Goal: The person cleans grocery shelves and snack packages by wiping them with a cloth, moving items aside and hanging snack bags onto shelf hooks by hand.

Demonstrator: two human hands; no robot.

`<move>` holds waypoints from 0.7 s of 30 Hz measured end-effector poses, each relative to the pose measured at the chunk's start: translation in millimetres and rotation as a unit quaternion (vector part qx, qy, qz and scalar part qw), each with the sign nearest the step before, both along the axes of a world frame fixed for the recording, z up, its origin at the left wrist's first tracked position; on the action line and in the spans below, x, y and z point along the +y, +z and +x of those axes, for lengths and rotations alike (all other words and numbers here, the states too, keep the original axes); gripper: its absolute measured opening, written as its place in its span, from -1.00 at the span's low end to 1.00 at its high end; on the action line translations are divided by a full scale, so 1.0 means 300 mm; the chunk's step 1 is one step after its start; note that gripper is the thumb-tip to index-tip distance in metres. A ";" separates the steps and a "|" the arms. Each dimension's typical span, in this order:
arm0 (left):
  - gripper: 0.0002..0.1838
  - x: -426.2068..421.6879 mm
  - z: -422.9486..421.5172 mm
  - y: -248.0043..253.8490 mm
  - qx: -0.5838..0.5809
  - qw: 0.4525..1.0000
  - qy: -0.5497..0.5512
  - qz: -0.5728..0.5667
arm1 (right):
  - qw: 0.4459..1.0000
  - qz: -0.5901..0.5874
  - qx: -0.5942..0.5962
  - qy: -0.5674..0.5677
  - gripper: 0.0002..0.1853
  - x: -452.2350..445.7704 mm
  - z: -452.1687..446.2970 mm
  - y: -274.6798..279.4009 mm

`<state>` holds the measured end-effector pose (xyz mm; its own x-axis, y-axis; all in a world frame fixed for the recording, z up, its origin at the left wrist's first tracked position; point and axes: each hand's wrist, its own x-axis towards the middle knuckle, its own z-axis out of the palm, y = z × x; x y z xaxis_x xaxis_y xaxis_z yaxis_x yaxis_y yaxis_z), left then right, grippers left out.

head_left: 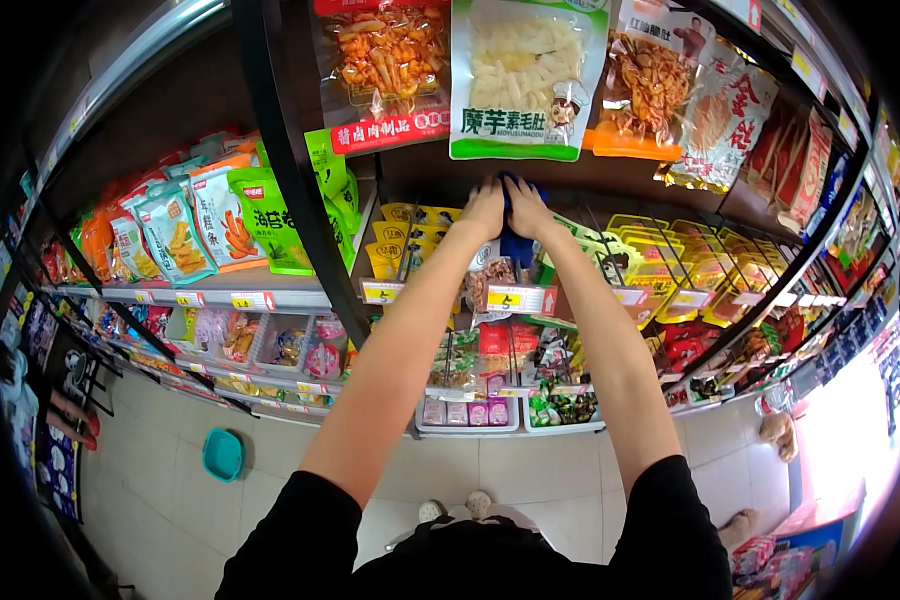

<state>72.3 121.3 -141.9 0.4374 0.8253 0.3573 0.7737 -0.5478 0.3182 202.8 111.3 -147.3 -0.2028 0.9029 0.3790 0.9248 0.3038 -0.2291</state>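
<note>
At the far centre, my left hand (pixel 484 210) and right hand (pixel 527 210) touch limp dark-blue cloth (pixel 516 247); whether either grips it, I cannot tell. Beyond is a glossy rectangular pouch (pixel 526 75).

A green snack packet (pixel 268 222) stands near the right end of the left shelf (pixel 305 298), beside a white-and-orange packet (pixel 226 212). A teal basin (pixel 223 456) sits on the tiled floor (pixel 165 430). Pink boxes (pixel 477 413) stand in a white tray (pixel 468 431).
</note>
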 end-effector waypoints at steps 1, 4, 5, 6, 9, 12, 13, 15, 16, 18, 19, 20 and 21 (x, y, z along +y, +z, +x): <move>-0.30 0.007 0.007 -0.019 0.024 0.999 -0.008 -0.028 | 1.000 0.000 0.001 0.004 -0.25 0.010 -0.003 -0.003; -0.23 -0.040 0.027 -0.036 0.011 0.999 -0.011 -0.029 | 0.999 -0.048 0.012 -0.013 -0.31 0.023 0.003 -0.030; -0.22 -0.065 0.019 -0.036 -0.007 1.000 -0.019 -0.021 | 0.998 -0.054 0.016 -0.014 -0.31 0.026 0.013 -0.045; -0.21 -0.079 0.009 -0.047 -0.025 0.999 -0.027 -0.012 | 0.999 -0.049 0.019 -0.003 -0.33 0.017 0.018 -0.046; -0.19 -0.118 -0.013 -0.057 -0.025 0.999 -0.030 -0.007 | 0.999 -0.028 0.025 -0.007 -0.37 -0.013 0.010 -0.050; -0.18 -0.158 -0.028 -0.052 -0.023 0.999 -0.031 -0.015 | 0.998 -0.060 -0.001 0.005 -0.40 -0.035 0.007 -0.033; -0.18 -0.164 -0.034 -0.050 -0.020 0.999 -0.033 -0.020 | 0.998 -0.059 -0.002 0.008 -0.40 -0.041 0.007 -0.027; -0.21 -0.164 -0.032 -0.047 -0.020 0.999 -0.031 -0.018 | 0.998 -0.062 0.005 0.015 -0.40 -0.068 0.005 -0.021; -0.24 -0.163 -0.031 -0.051 0.006 1.000 -0.029 0.005 | 0.998 -0.049 0.015 0.022 -0.39 -0.086 0.008 -0.016; -0.28 -0.180 -0.029 -0.054 0.026 0.998 -0.035 0.043 | 0.998 -0.055 0.020 0.017 -0.38 -0.118 0.008 -0.004; -0.28 -0.193 -0.030 -0.048 0.026 0.998 -0.036 0.040 | 0.998 -0.057 0.026 0.011 -0.37 -0.134 0.009 0.001; -0.28 -0.206 -0.031 -0.043 0.028 0.998 -0.043 0.046 | 0.999 -0.042 0.033 0.006 -0.38 -0.154 0.008 0.001; -0.29 -0.212 -0.032 -0.050 0.030 0.997 -0.049 0.051 | 0.998 -0.046 0.034 0.005 -0.38 -0.170 0.011 -0.003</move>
